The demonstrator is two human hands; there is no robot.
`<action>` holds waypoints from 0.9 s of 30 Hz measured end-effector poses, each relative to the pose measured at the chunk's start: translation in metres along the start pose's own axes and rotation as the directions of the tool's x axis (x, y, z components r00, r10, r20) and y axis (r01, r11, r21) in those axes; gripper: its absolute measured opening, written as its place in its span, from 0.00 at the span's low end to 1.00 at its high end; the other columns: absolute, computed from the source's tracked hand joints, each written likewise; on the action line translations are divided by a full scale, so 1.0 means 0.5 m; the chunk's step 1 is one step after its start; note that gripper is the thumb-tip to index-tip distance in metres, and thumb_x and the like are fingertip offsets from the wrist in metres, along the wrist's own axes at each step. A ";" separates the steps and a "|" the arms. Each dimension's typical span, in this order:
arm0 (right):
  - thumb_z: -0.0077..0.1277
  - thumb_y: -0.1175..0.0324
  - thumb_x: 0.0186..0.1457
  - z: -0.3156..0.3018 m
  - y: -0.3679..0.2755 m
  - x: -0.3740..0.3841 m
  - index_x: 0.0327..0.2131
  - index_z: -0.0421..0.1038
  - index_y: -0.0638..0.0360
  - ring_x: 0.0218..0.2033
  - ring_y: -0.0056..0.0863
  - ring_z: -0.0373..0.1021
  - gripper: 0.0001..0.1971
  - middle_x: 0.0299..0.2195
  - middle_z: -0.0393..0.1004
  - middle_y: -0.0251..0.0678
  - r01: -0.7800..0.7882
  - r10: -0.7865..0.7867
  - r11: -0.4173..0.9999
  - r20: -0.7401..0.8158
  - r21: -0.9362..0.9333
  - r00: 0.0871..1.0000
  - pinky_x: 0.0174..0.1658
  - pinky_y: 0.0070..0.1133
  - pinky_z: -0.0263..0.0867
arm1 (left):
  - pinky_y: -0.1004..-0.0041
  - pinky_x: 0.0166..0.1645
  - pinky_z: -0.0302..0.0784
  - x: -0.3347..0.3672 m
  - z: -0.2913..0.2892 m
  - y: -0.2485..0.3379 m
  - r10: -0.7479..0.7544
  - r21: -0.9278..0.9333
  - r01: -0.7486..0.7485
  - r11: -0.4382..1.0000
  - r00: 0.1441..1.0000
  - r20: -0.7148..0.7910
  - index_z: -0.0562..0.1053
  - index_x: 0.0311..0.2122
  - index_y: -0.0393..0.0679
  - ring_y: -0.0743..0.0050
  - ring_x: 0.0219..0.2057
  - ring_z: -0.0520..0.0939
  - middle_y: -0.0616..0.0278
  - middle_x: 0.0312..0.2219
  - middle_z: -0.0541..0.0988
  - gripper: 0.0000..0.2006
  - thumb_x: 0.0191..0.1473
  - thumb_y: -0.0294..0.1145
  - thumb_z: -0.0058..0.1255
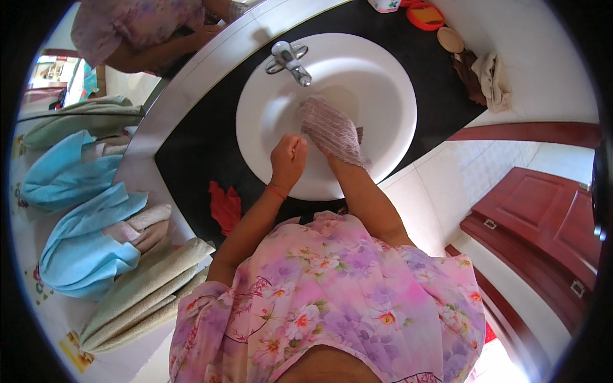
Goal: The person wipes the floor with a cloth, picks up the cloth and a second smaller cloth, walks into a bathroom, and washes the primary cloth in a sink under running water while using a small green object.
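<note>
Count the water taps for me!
1: the silver tap on the far left rim of the white sink, beyond the striped cloth. No others show.

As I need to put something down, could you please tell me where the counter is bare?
The black counter is bare left of the basin, beyond the red cloth, and right of the basin, short of the brown cloth. The far right corner, around the orange dish, is crowded.
</note>
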State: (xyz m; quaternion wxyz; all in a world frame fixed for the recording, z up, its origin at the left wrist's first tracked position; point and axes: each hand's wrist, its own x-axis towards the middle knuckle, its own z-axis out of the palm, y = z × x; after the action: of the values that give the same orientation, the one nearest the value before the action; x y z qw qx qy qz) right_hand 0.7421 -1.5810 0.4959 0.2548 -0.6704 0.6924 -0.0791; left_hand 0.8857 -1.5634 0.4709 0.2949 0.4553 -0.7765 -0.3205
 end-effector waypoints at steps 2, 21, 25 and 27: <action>0.45 0.65 0.50 -0.196 -0.097 -0.020 0.42 0.64 0.55 0.44 0.29 0.64 0.15 0.41 0.65 0.37 0.154 -0.020 0.936 0.390 -0.317 0.921 0.46 0.22 0.61 | 0.63 0.42 0.71 -0.020 0.019 -0.068 -0.089 0.187 0.048 0.981 0.972 0.216 0.73 0.34 0.41 0.54 0.38 0.75 0.55 0.33 0.76 0.08 0.48 0.30 0.46; 0.45 0.65 0.53 0.112 0.153 -0.136 0.37 0.70 0.60 0.28 0.21 0.67 0.11 0.30 0.73 0.33 -0.460 -0.035 0.108 0.466 0.881 0.884 0.29 0.19 0.62 | 0.62 0.44 0.70 0.135 -0.006 0.013 0.270 0.499 -0.261 0.826 0.961 0.055 0.70 0.41 0.43 0.57 0.41 0.75 0.56 0.36 0.76 0.13 0.51 0.33 0.44; 0.44 0.69 0.53 -0.009 0.103 -0.160 0.33 0.69 0.59 0.29 0.18 0.67 0.07 0.31 0.73 0.33 -0.249 -0.203 0.119 0.269 0.961 0.941 0.29 0.15 0.60 | 0.61 0.46 0.68 0.144 0.006 0.019 0.286 0.533 -0.281 0.798 0.955 0.075 0.69 0.43 0.44 0.57 0.42 0.75 0.56 0.37 0.75 0.14 0.51 0.35 0.43; 0.44 0.69 0.53 -0.026 0.043 -0.147 0.35 0.69 0.60 0.29 0.17 0.66 0.07 0.31 0.73 0.32 -0.025 -0.069 0.295 0.047 0.955 0.996 0.30 0.15 0.60 | 0.59 0.47 0.66 0.130 -0.001 0.019 0.259 0.576 -0.269 0.772 0.960 0.101 0.68 0.44 0.45 0.57 0.44 0.74 0.56 0.39 0.74 0.15 0.52 0.36 0.42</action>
State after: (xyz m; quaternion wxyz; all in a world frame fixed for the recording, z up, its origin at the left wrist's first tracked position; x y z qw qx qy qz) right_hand 0.7152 -1.5106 0.5154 0.6291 -0.4002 0.4901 -0.4515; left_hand 0.8543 -1.6179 0.4894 0.1766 0.4076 -0.8955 -0.0254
